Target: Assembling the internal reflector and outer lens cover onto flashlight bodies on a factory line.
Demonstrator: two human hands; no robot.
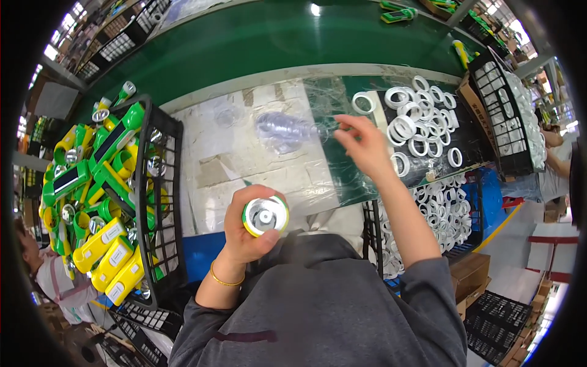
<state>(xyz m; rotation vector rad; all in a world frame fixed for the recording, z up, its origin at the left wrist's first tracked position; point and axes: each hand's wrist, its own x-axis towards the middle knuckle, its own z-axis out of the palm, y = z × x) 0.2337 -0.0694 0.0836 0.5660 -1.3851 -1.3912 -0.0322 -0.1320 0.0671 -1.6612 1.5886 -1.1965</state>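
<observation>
My left hand [247, 223] is wrapped round a green-and-yellow flashlight [265, 216], its shiny round reflector facing up. My right hand [364, 144] reaches over the table with thumb and fingers apart, and I see nothing between them. Just left of its fingertips lies a clump of clear plastic pieces [282, 131], too glossy to tell singly. Beyond that hand to the right, many white rings [428, 116] are spread in a loose heap on a dark surface.
A black crate [165, 202] of green-and-yellow flashlights stands at the left. Below the table's right edge, another crate holds white rings [437, 214]. A black crate [504, 110] with clear-wrapped contents stands at the far right. Behind the worktable runs a green surface [263, 46].
</observation>
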